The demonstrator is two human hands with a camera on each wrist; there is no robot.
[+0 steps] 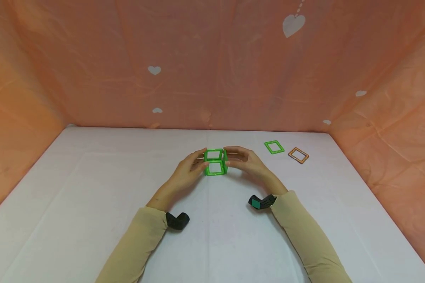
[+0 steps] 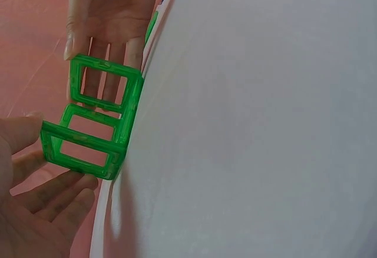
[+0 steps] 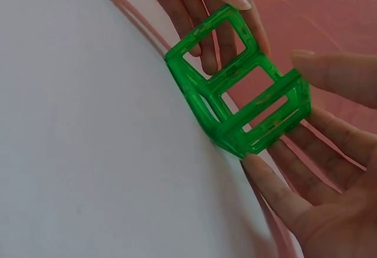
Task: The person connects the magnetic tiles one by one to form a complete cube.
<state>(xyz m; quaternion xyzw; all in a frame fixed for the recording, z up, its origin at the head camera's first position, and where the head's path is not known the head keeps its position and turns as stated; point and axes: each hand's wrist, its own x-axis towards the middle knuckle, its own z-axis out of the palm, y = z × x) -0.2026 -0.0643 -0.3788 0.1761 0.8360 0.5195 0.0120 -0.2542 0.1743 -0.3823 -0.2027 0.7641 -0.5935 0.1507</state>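
Note:
Several green square magnetic tiles point(image 1: 215, 160) are joined at their edges into an open-sided box shape, close over the white table in the middle of the head view. My left hand point(image 1: 187, 172) grips the left side tile, thumb at its near edge and fingers behind. From the other side, my right hand point(image 1: 249, 164) holds the right side tile between thumb and fingers. In the left wrist view the green tiles point(image 2: 133, 113) form a base with upright walls. The right wrist view shows the right thumb point(image 3: 339, 72) at a wall's upper edge.
A loose green tile frame point(image 1: 278, 151) and an orange tile frame point(image 1: 295, 158) lie flat on the white table point(image 1: 92, 196), right of the hands. Orange cloth point(image 1: 212, 78) with white hearts hangs at the back and sides. Each wrist wears a black camera point(image 1: 178, 221).

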